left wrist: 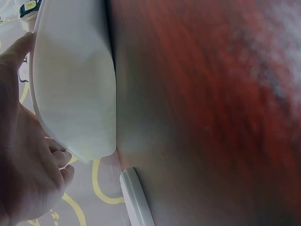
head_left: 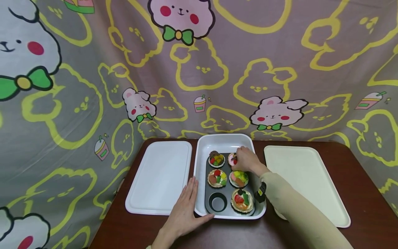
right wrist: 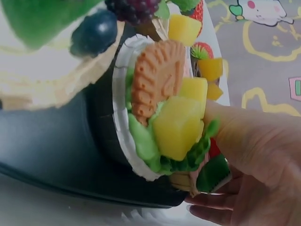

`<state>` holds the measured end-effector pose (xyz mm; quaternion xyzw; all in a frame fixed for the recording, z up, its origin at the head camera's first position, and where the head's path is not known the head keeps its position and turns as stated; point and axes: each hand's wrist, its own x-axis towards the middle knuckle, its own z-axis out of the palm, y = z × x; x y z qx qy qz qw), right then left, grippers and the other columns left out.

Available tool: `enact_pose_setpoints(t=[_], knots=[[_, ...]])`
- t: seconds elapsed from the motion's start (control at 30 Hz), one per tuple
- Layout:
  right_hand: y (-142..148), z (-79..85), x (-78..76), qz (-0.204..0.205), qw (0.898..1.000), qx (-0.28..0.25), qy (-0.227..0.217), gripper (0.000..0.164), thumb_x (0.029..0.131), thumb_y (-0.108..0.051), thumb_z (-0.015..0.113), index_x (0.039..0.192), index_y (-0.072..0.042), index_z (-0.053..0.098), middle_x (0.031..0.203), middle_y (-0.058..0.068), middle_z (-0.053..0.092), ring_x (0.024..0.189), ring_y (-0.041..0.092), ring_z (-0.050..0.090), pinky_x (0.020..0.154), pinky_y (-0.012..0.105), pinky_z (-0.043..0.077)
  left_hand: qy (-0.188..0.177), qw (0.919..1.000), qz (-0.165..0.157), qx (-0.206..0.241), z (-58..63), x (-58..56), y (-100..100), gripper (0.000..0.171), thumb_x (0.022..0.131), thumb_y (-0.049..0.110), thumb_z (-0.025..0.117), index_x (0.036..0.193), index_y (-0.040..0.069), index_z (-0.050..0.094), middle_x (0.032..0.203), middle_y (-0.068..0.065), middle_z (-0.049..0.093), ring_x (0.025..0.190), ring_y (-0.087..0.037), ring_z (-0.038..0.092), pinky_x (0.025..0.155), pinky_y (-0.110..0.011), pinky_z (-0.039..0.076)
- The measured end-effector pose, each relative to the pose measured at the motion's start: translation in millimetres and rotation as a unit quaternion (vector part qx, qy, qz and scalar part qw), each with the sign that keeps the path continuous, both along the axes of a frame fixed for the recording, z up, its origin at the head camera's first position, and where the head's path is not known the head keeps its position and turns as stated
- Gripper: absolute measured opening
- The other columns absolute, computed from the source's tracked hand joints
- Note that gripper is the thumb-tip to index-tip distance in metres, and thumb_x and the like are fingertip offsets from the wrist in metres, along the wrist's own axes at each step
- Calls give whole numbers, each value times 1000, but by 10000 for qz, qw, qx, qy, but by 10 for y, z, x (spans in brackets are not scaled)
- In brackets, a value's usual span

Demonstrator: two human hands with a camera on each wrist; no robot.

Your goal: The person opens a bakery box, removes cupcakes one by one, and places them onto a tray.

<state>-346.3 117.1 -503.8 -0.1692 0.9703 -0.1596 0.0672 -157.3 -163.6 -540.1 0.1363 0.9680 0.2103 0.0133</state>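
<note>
A dark muffin tin [head_left: 207, 197] lies inside a deep white bin [head_left: 225, 137], with several fruit-topped tarts in its cups. At the far right cup, my right hand [head_left: 248, 160] grips a tart with pink cream [head_left: 231, 159], largely covered by the fingers. Just nearer is a tart with yellow cubes and a brown biscuit [right wrist: 176, 136]. A larger tart [head_left: 242, 200] occupies the front right cup; two more tarts stand on the left. The dark bottom of the front left cup [head_left: 217, 202] shows. My left hand [head_left: 185, 211] rests, fingers extended, along the bin's front left rim.
To the left of the bin lies a flat white tray [head_left: 160, 176]; a cream tray [head_left: 306, 183] lies to its right, partly under my right forearm. All stand on a dark brown table [head_left: 230, 235]. A patterned cloth [head_left: 205, 76] hangs behind.
</note>
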Motion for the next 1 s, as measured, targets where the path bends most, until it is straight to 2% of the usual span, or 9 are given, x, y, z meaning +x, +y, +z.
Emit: enact_pose_setpoints(t=[0.23, 0.53, 0.73, 1.0], knots=[[-13, 13, 45, 112, 9997, 89, 193, 63, 82, -32, 95, 121, 9, 67, 110, 20, 70, 91, 29, 63, 90, 49, 64, 39, 10000, -27, -59, 1, 10, -6, 130, 86, 88, 67, 176, 6, 21, 187, -10, 14, 174, -30, 17, 139, -55, 30], [20, -25, 39, 96, 9989, -25, 459, 64, 80, -33, 94, 120, 8, 64, 104, 18, 71, 86, 28, 66, 83, 47, 64, -24, 10000, -22, 1, 2, -1, -2, 130, 87, 87, 68, 176, 7, 19, 187, -9, 13, 174, -30, 16, 139, -55, 29], [41, -49, 49, 86, 9984, -292, 480, 67, 78, -31, 96, 122, 4, 60, 103, 15, 69, 83, 26, 64, 79, 45, 62, -68, 10000, -15, 25, 2, 1, 4, 130, 86, 87, 68, 176, 8, 19, 187, -9, 13, 174, -30, 16, 139, -56, 29], [38, -44, 60, -32, 9958, -840, 364, 71, 80, -26, 94, 132, -1, 54, 116, 16, 66, 89, 25, 65, 85, 46, 65, -36, 10000, -16, 28, 8, -1, 5, 128, 87, 83, 71, 176, 6, 21, 187, -11, 14, 174, -31, 17, 138, -56, 30]])
